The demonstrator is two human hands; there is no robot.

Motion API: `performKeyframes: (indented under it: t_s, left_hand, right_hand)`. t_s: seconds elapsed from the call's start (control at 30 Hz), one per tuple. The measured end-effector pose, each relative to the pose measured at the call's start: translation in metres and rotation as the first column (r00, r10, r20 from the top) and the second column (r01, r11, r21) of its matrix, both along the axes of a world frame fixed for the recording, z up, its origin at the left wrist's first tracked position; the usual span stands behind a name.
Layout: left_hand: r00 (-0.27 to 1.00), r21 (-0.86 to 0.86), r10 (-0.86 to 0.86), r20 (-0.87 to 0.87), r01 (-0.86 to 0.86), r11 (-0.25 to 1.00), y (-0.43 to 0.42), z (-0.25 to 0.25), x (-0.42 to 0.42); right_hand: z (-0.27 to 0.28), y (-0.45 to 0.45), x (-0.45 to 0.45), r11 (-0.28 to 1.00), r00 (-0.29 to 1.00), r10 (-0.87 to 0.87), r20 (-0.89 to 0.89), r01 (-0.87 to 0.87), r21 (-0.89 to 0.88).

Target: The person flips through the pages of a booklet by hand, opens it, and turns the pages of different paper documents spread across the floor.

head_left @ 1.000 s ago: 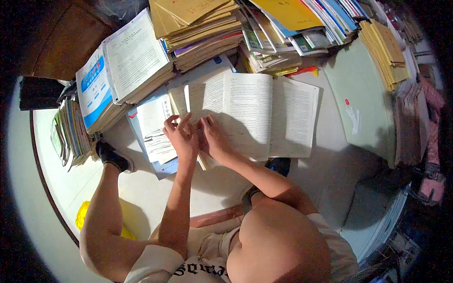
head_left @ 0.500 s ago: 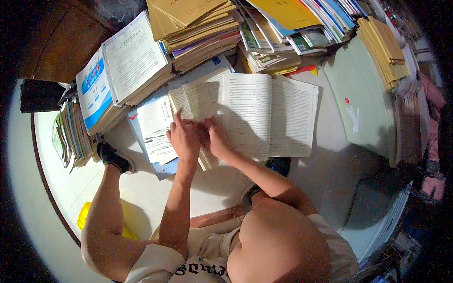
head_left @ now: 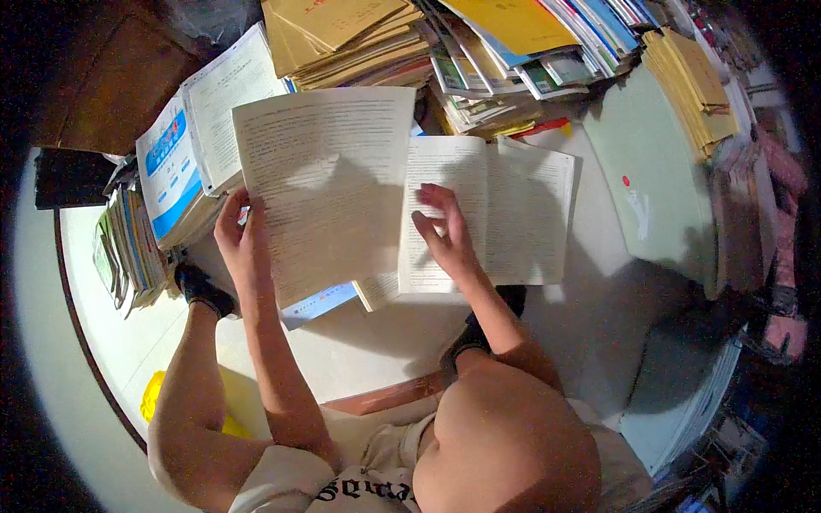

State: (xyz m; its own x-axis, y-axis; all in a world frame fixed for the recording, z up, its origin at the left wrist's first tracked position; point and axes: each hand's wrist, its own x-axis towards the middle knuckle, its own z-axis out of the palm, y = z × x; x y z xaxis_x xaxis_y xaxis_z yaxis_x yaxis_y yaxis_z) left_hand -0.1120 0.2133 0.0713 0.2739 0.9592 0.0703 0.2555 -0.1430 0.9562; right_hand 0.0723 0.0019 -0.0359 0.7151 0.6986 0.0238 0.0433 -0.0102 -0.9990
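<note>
My left hand [head_left: 246, 244] pinches the left edge of a large printed sheet [head_left: 329, 188], lifted and turned toward me. Whether this sheet is loose or still joined to other pages I cannot tell. To its right, an open booklet [head_left: 526, 214] with dense print lies on the floor. My right hand [head_left: 446, 235] is over the booklet's left-hand page, its fingers apart and curved, with nothing in them. Beneath the sheet, the edge of a pale book [head_left: 378, 293] and part of a blue-and-white cover [head_left: 321, 305] show; the rest is hidden.
A stack of brown envelopes [head_left: 351, 51] stands at the back, beside piled magazines and folders [head_left: 530, 51]. Papers with a blue-and-white cover [head_left: 171, 162] are stacked at left, near a row of thin books [head_left: 132, 248]. A pale green board [head_left: 654, 188] leans at right. My bent legs frame the floor.
The left hand has moved left and raised the printed sheet, which now covers the pale book. My right hand has parted from the left and shifted right and up, its fingers opening.
</note>
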Motion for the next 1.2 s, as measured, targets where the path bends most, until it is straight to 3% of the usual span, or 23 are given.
performKeyframes:
  t_s: [0.03,0.07,0.2,0.23,0.27,0.3,0.33,0.37,0.4,0.43,0.47,0.5,0.53,0.6,0.63,0.67,0.73,0.8,1.2]
  left_hand:
    - [1.0,-0.021,0.001,0.014,-0.001,1.0,0.0,0.0,0.0]
    - [1.0,-0.041,0.003,0.027,-0.001,0.999,0.001,0.0,-0.001]
    - [0.998,-0.152,-0.023,0.059,0.032,0.988,-0.027,-0.005,0.02]
    - [0.991,-0.174,-0.116,-0.069,0.103,0.979,-0.029,-0.009,0.023]
    - [0.995,-0.157,-0.101,-0.011,0.098,0.983,-0.036,-0.027,0.025]
    - [0.968,0.251,-0.036,-0.248,0.1,0.963,-0.045,-0.029,0.034]
    - [0.951,0.389,-0.042,-0.308,0.167,0.906,-0.054,-0.035,0.04]
    - [0.932,0.52,-0.026,-0.361,0.224,0.824,-0.063,-0.041,0.047]
    - [0.946,0.433,-0.165,-0.277,0.277,0.858,-0.072,-0.054,0.049]
    - [0.919,0.169,-0.335,-0.209,0.372,0.913,-0.084,-0.061,0.054]
    - [0.875,-0.1,-0.474,-0.096,0.465,0.88,-0.097,-0.067,0.058]
    - [0.843,-0.18,-0.533,-0.079,0.513,0.839,-0.109,-0.078,0.062]
    - [0.807,-0.258,-0.588,-0.057,0.557,0.79,-0.119,-0.087,0.064]
    - [0.781,-0.409,-0.623,0.032,0.58,0.705,-0.133,-0.102,0.061]
    - [0.82,-0.484,-0.531,0.212,0.56,0.672,-0.14,-0.113,0.061]
    - [0.82,-0.485,-0.532,0.212,0.561,0.671,-0.142,-0.123,0.06]
    - [0.82,-0.509,-0.489,0.298,0.57,0.645,-0.143,-0.129,0.06]
    - [0.815,-0.487,-0.507,0.279,0.576,0.657,-0.142,-0.129,0.059]
    - [0.82,-0.487,-0.507,0.265,0.567,0.664,-0.139,-0.13,0.056]
  right_hand:
    - [0.003,-0.002,0.001,0.996,0.971,0.089,-0.222,-0.092,-0.005]
    - [0.006,-0.003,0.001,0.988,0.874,0.15,-0.462,-0.116,0.102]
    - [0.009,-0.012,-0.001,0.995,0.947,0.092,-0.309,-0.078,0.058]
    - [0.011,-0.013,0.0,0.994,0.957,0.112,-0.266,-0.109,0.028]
    - [0.014,-0.017,0.0,0.994,0.973,0.02,-0.229,-0.043,-0.097]
    - [0.013,-0.021,0.003,0.994,0.975,-0.006,-0.221,-0.02,-0.111]
    - [0.01,-0.026,0.007,0.992,0.976,-0.03,-0.213,0.003,-0.126]
    - [0.0,-0.032,0.012,0.975,0.997,-0.035,-0.071,0.018,-0.223]
    - [-0.013,-0.038,0.014,0.974,0.997,-0.036,-0.071,0.019,-0.224]
    - [-0.022,-0.041,0.015,0.956,0.998,-0.039,0.05,0.052,-0.289]
    - [-0.031,-0.045,0.014,0.933,0.985,-0.033,0.169,0.091,-0.349]
    - [-0.002,-0.042,0.013,0.93,0.997,0.01,0.074,0.018,-0.367]
    - [-0.008,-0.042,0.009,0.93,0.997,0.011,0.074,0.017,-0.366]
    - [-0.026,-0.045,0.001,0.975,0.99,-0.118,0.073,0.129,-0.179]
    - [-0.01,-0.047,0.001,0.964,0.995,-0.097,-0.011,0.091,-0.25]
    - [-0.022,-0.053,0.004,0.967,0.992,0.01,-0.128,-0.042,-0.249]
    - [-0.04,-0.057,-0.011,0.967,0.991,0.023,0.133,0.012,-0.256]
    - [-0.049,-0.059,-0.015,0.961,0.998,0.059,0.007,-0.055,-0.27]
    - [-0.024,-0.054,-0.014,0.974,0.999,0.043,0.003,-0.042,-0.225]
